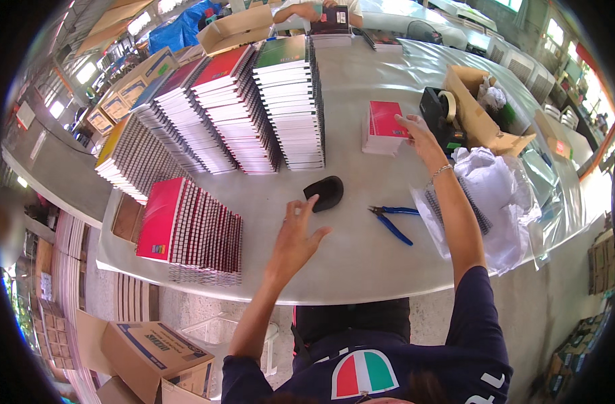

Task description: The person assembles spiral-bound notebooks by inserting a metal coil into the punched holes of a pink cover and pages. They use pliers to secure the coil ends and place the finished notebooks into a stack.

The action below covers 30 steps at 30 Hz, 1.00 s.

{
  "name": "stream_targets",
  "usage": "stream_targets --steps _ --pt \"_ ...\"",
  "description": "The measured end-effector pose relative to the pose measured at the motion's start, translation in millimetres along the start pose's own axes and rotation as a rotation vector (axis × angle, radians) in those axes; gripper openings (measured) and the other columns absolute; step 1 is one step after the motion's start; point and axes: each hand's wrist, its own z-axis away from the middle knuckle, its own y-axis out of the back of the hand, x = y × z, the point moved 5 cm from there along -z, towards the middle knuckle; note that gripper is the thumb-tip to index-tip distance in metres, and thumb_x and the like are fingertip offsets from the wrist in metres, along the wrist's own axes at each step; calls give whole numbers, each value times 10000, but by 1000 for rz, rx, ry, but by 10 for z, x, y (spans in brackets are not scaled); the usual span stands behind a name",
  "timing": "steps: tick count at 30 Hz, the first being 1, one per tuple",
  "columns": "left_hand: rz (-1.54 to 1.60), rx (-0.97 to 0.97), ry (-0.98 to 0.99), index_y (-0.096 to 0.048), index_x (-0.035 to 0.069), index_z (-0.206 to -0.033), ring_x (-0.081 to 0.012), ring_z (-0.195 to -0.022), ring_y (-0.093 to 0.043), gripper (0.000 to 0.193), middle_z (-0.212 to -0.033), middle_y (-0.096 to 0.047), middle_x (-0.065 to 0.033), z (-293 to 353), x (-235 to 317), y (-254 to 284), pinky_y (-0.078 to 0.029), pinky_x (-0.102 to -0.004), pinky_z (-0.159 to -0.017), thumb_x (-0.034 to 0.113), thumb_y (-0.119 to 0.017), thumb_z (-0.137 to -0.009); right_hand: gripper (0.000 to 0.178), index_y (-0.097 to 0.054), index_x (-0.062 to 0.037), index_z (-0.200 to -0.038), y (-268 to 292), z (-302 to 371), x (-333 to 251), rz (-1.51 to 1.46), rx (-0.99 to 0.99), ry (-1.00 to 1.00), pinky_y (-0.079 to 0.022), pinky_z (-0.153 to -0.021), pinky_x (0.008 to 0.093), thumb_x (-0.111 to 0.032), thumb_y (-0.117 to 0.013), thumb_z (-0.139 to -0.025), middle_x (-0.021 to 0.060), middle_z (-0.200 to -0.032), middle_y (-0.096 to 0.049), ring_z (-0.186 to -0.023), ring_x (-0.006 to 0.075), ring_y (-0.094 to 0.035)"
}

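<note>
My right hand reaches across the table to a short stack of red-covered booklets. Its fingertips close on the right edge of the top red cover; how many sheets they grip is hidden. My left hand hovers over the table with fingers apart and nothing in them. Just beyond its fingertips lies a rounded black object, whose kind I cannot make out. Blue-handled cutting pliers rest with jaws apart between my arms. Left of my left hand stands a pile of red spiral notebooks.
Tall notebook towers line the far left. At right are a black tape dispenser, an open cardboard box and white plastic wrapping around dark spiral coils. Across the table, another person's hands hold a dark book. Below left sits an open carton.
</note>
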Motion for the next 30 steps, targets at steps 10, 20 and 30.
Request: stream_targets --steps 10,20,30 --pt "21 127 -100 -463 83 -1415 -373 -1158 -499 655 -1324 -442 -187 -524 113 -644 -428 -453 -989 143 -744 -826 400 -548 -60 -1176 21 -94 171 -119 -78 -65 -463 -720 316 -227 -721 -856 50 -1008 -583 -901 154 -550" --pt "690 393 -143 -452 66 -1411 -215 -1110 -510 505 -1306 -498 -107 -505 680 -157 -437 -353 -932 195 -620 -953 343 -538 -55 -1208 -162 1362 -347 -306 -257 409 -477 -778 252 -4 -622 -878 14 -1047 -625 -908 114 -602" --pt "50 2 -190 -539 34 -1120 -260 -1001 -580 170 -1038 -589 -87 -87 607 413 -398 -426 -968 48 -509 -953 277 -561 -61 -1195 817 2209 -122 649 300 684 -467 -869 355 -139 -625 -937 111 -1175 -585 -1015 240 -580"
